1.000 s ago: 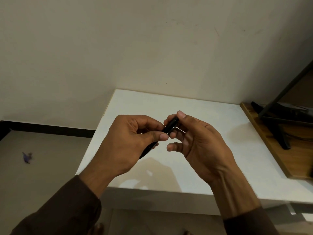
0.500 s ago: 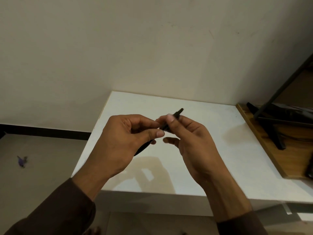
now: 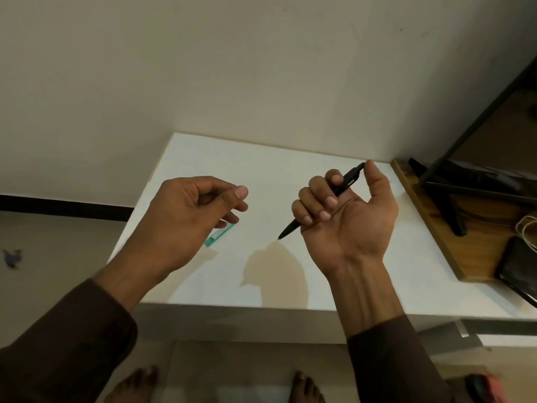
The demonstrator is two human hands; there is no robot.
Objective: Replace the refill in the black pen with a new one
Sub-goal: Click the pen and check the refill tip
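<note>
My right hand (image 3: 345, 216) grips the black pen (image 3: 345, 183), fingers curled round its barrel. The thumb tip sits at the pen's upper end, and its writing tip points down-left, just above the white table (image 3: 290, 175). My left hand (image 3: 189, 216) hovers apart to the left with fingers loosely curled and nothing visible in it. Under its fingers a small teal and clear packet (image 3: 218, 235) lies on the table, partly hidden by the hand.
A wooden board (image 3: 453, 234) on the right carries a black stand (image 3: 447, 199), a dark phone (image 3: 520, 269) and a white cable (image 3: 527, 228). The wall runs along the table's back edge. My bare feet (image 3: 133, 385) show on the floor below the near edge.
The hands have drawn apart. My left hand let go of the pen and moved left; my right hand now holds the whole pen alone and has turned palm up. The teal packet has come into view.
</note>
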